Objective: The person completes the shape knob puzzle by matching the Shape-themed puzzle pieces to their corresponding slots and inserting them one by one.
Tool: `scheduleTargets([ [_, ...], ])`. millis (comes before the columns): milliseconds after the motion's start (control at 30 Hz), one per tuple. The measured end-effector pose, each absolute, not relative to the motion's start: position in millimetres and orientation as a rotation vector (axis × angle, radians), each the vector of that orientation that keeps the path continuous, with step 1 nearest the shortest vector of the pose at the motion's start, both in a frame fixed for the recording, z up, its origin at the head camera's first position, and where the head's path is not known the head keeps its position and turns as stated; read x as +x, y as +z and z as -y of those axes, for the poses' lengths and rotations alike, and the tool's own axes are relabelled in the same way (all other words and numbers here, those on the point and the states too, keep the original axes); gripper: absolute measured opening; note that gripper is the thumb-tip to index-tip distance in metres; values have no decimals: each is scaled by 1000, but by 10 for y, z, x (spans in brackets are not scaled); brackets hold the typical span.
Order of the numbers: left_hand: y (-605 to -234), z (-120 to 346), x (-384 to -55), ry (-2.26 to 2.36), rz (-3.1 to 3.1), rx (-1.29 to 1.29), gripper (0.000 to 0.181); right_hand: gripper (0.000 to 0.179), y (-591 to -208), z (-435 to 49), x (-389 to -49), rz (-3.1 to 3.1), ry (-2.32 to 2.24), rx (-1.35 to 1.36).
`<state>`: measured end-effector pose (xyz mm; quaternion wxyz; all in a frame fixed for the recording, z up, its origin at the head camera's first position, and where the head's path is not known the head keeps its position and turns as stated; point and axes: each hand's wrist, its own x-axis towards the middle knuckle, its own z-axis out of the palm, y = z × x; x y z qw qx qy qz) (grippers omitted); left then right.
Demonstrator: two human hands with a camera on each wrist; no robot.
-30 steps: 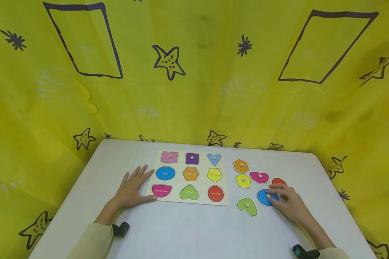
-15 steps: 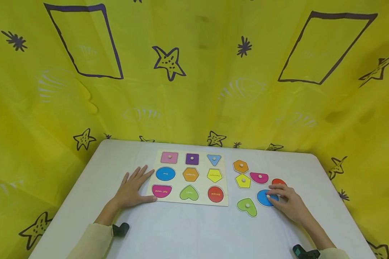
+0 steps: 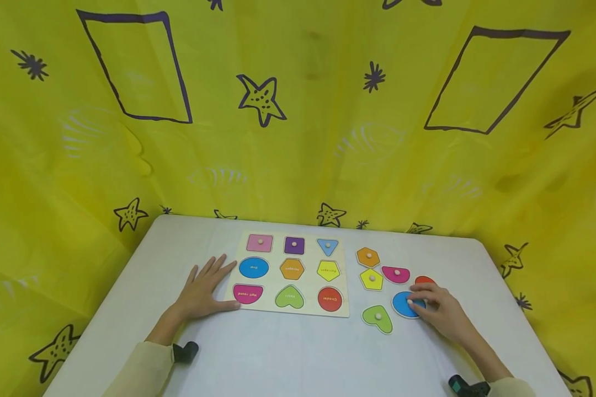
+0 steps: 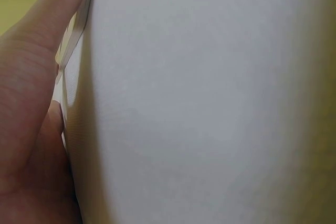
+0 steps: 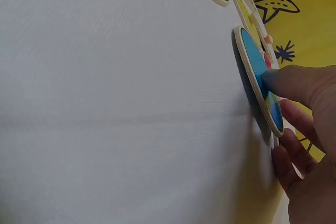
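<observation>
My left hand (image 3: 201, 295) lies with fingers spread at the left edge of the cream puzzle board (image 3: 273, 282), thumb and fingertips touching it. On the right, my right hand (image 3: 444, 313) pinches the small knob of a blue oval puzzle piece (image 3: 404, 305). In the right wrist view that blue oval (image 5: 258, 80) stands slightly off the table, a shadow beneath it. A red piece (image 3: 424, 280) is partly hidden behind the right hand. Nearby lie a green heart piece (image 3: 377, 319), a pink half-round piece (image 3: 396, 274), a yellow pentagon piece (image 3: 371, 279) and an orange hexagon piece (image 3: 367, 257).
Pink rectangle (image 3: 260, 243), purple square (image 3: 294, 245) and light-blue triangle (image 3: 328, 246) pieces with knobs sit in the board's far row. Its other printed shapes show no knobs. A yellow patterned curtain (image 3: 298, 165) hangs behind the white table (image 3: 288, 353).
The head view has tilted up slightly. My right hand and the blue oval have barely shifted; the left hand stays at the board's edge.
</observation>
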<state>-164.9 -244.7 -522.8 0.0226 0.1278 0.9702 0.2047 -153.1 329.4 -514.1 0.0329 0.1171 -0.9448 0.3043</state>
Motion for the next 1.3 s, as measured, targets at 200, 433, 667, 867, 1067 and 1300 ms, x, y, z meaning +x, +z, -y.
scheduleTargets([
  [200,-5195,2440,-1632,642,-3003,390,102,17,-5007,-3243,-1598,2890,929,400],
  [433,-5205,2446,-1642,641,-3002,386,103,19,-4822,-3130,-1729,2866,915,431],
  [667,-5215,2442,-1641,640,-3002,389,103,18,-4709,-3004,-1910,2796,889,514],
  [867,-5187,2439,-1630,664,-2996,381,103,18,-4622,-2821,-2047,2776,934,556],
  [1067,-5206,2447,-1625,666,-3001,385,103,19,-4537,-2609,-2178,2765,1016,580],
  [1300,-5266,2456,-1632,697,-3010,405,104,21,-4465,-2363,-2298,2775,1047,574],
])
